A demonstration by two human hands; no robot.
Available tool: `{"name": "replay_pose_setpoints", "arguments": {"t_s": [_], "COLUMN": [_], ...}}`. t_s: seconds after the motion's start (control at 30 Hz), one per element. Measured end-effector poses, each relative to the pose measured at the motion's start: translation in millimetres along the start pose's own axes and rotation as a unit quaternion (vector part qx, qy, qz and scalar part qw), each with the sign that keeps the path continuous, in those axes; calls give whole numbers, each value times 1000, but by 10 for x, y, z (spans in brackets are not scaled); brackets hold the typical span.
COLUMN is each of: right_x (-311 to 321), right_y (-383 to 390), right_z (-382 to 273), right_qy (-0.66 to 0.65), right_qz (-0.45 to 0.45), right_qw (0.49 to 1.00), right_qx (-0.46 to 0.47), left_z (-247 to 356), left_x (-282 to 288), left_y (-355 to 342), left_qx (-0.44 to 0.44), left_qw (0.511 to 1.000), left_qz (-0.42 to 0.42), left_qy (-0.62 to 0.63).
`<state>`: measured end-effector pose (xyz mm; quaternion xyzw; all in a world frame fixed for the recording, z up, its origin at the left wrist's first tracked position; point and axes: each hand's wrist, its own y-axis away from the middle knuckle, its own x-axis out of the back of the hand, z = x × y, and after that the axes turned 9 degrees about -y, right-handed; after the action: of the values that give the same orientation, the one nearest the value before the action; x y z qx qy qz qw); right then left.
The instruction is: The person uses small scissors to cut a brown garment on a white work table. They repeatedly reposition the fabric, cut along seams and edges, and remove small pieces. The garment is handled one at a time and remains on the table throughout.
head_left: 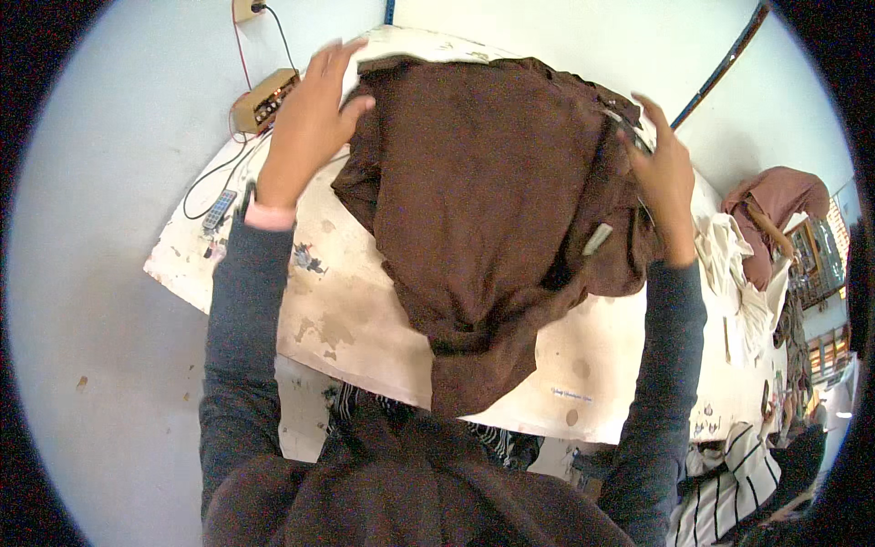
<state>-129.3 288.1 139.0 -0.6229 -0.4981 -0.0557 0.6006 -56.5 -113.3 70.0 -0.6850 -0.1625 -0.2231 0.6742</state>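
Observation:
A dark brown cloth lies spread over the pale, stained worktable, its lower end hanging toward me in folds. Just beside its upper left edge, my left hand is raised with fingers apart and nothing visible in them. On the other side, my right hand is over the cloth's right edge, thumb and index finger apart; whether it touches the fabric is unclear. Partly behind those fingers is a thin curved shiny thing I cannot make out. A small pale strip lies on the cloth's right part.
A box with wires and a remote occupy the table's left end. A wall socket is above. At right, a person in dusty pink bends by white fabric. Another person's striped garment shows lower right.

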Motion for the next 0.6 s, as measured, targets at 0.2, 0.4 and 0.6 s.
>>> {"name": "replay_pose_setpoints", "arguments": {"t_s": [0.2,0.4,0.6], "right_x": [152,978,1054], "right_y": [757,1484,2236], "right_z": [400,409,342], "right_qy": [-64,-325,-304], "right_qz": [-124,12,-18], "right_qw": [987,914,923], "right_qx": [-81,-241,-235], "left_z": [-39,-69,327], "left_x": [487,328,-85], "left_y": [987,1651,1635], "left_qx": [201,228,193], "left_qw": [897,828,872], "left_qz": [-394,-464,-357], "left_qy": [13,218,273]}}
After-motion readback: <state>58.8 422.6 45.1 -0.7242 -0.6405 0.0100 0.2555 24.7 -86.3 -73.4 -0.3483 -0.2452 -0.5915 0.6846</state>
